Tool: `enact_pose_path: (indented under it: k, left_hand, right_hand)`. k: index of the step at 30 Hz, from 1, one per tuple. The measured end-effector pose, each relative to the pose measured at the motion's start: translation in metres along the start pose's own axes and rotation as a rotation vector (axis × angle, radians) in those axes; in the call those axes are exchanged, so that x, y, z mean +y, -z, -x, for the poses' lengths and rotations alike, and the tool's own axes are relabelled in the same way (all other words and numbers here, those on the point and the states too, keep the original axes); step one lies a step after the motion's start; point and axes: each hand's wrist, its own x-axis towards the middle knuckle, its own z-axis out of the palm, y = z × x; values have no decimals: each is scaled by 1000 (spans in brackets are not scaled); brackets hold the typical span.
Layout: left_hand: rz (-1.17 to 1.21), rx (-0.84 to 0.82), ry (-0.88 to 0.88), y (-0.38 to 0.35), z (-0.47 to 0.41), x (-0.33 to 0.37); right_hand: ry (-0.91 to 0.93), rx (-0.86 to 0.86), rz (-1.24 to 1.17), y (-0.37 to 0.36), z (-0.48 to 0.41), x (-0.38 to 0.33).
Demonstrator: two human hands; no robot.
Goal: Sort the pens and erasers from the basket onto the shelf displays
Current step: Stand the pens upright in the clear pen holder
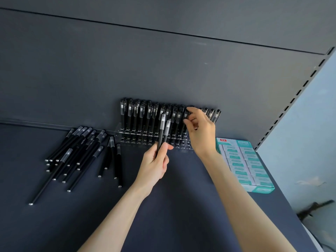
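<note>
Pens (76, 155) lie on dark shelf (181, 197); left grip (154, 166) holds 2 pens (163, 131), right grip (200, 131) pinches racked pen (185, 114).

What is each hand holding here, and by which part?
The left hand grips two black pens by their lower barrels, caps up. The right hand pinches the cap end of a pen standing in the clear rack.

You get soft, even light — brightest on the pale wall (309, 124) at your right, dimmer across the dark back panel (109, 60). Shadows on the shelf (181, 206) are faint, the clear pen rack (151, 140) glints slightly, and the wide lens bows the panel seams while the lower right corner smears.
</note>
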Motion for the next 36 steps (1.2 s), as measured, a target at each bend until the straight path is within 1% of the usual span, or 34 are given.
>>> enact_pose_path:
  k: [5,9,10,12,14,16,17,19,23,27,29,32,33,36]
  left_hand:
    - [-28,-9,-5,0,1,0]
    - [-42,-30,-6,0,2,-1]
    - [-44,-40,-6,0,2,-1]
    - [-50,-66,-1,-1,3,0]
    - [-46,-103,8,-2,4,1]
    - [-47,-149,16,-4,6,1]
    - [-53,-169,18,-5,7,1]
    - [-61,-185,21,-6,8,1]
    - [-85,-166,1,-6,8,1]
    - [-131,-192,-69,-10,11,0]
    - [-171,-176,-91,-11,11,-1]
    - [-267,-116,-154,-11,9,-8]
    - [-274,-90,-164,-10,8,-9]
    - [-249,-35,-156,-9,6,-11]
  right_hand:
    - [11,13,46,1,2,0]
    - [-36,36,16,7,8,-3]
    - [-56,49,-18,10,11,-7]
    - [-133,37,-172,19,17,-18]
    - [-255,-84,-355,25,24,-29]
    - [-337,-204,-448,28,29,-33]
    - [-350,-222,-467,29,31,-33]
    - [-358,-197,-510,31,32,-33]
    - [-379,-147,-632,36,34,-31]
    - [-366,-194,-563,33,38,-31]
    - [-362,-107,-567,33,36,-33]
    - [-374,149,-524,40,22,-31]
    - [-360,208,-494,43,16,-30]
    - [-289,261,-375,44,0,-25]
